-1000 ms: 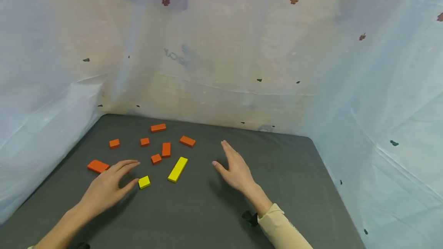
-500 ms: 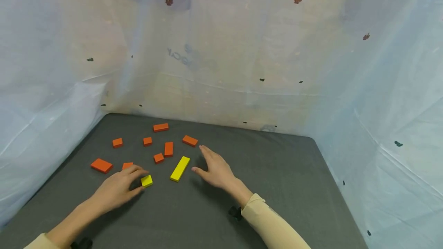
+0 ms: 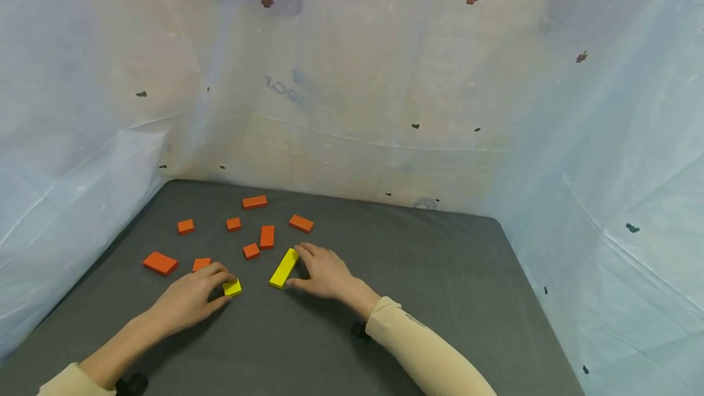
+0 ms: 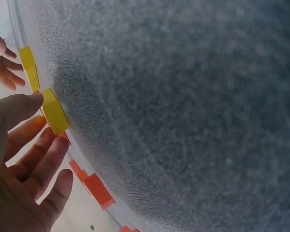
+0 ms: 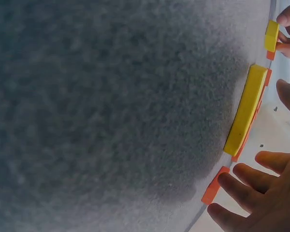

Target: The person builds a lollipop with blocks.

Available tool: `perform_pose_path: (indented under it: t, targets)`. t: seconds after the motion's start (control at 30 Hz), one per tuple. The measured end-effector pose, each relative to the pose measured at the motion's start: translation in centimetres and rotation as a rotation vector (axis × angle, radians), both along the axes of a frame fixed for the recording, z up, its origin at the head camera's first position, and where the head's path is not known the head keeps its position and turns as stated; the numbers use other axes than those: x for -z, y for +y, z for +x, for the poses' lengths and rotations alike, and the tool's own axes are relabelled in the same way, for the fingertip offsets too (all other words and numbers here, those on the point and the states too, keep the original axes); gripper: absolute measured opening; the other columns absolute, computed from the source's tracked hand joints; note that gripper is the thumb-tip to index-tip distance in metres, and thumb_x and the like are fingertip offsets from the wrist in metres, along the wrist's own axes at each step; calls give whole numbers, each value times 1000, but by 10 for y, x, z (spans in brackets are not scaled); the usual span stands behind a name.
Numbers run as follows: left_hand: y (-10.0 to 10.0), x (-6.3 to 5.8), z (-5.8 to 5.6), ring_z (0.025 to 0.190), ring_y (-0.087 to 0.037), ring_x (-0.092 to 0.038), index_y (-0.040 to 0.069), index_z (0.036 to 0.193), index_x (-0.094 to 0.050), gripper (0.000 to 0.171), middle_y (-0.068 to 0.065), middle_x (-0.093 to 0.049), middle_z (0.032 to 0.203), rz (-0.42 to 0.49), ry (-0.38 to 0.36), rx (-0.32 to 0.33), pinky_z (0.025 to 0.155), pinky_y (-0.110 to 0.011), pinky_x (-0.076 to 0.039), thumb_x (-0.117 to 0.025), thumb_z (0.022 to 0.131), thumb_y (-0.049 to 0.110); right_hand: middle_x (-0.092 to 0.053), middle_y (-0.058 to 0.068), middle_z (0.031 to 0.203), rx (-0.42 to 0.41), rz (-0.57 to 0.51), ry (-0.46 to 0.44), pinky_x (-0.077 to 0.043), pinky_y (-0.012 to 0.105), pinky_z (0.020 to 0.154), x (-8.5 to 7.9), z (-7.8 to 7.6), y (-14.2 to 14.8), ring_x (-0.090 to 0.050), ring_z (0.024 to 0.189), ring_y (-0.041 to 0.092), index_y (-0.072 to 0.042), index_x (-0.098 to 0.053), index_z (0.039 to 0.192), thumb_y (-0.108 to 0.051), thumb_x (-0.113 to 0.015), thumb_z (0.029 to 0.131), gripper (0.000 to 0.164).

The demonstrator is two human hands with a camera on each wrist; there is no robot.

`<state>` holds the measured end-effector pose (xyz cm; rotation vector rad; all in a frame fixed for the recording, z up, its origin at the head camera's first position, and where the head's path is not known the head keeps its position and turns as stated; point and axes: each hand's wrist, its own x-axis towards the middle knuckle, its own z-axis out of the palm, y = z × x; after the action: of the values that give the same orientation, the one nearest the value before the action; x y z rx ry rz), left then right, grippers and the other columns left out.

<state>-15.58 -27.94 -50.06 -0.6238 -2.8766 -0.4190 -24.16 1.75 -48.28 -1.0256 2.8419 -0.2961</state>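
Observation:
A small yellow block (image 3: 233, 288) lies on the dark grey tabletop, and my left hand (image 3: 189, 301) pinches it between thumb and fingers. In the left wrist view the thumb meets one end of this yellow block (image 4: 54, 112), with the fingertips at its far side. To the right lies a long flat yellow block (image 3: 283, 268), placed at a slant. My right hand (image 3: 324, 277) is beside it, thumb near its front end and fingertips at its back end. The right wrist view has the right hand (image 5: 266, 193) with fingers spread, a gap between them and the long yellow block (image 5: 246, 111).
Several orange blocks lie behind the yellow ones, including a long one (image 3: 255, 202) at the back, another (image 3: 160, 263) at the left and one (image 3: 201, 263) just behind the left hand. A pale plastic curtain (image 3: 352, 78) surrounds the dark table (image 3: 440, 286) at back and sides.
My right hand has moved left from mid-table to the long yellow block. My left hand has shifted slightly right and closed its thumb and fingers on the small yellow block.

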Motion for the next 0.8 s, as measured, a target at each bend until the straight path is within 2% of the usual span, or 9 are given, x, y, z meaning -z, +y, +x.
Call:
perform_pose_path:
  t: [0.4,0.8]
  targets:
    - [0,3,-3,83,-10,-64,19,108,-74,32,6,-63,104,17,-26,-5,67,-30,-56,-90,81,16,-47,3,157,-25,36,33,-42,43,115,3,-2,-15,-50,140,22,-19,-58,148,-60,-69,94,69]
    - [1,4,-4,85,-11,-65,18,108,-73,31,5,-62,104,18,-43,-15,68,-31,-57,-89,82,15,-52,1,149,8,13,52,-45,39,111,10,-3,-23,-53,132,18,-19,-58,145,-65,-74,88,75]
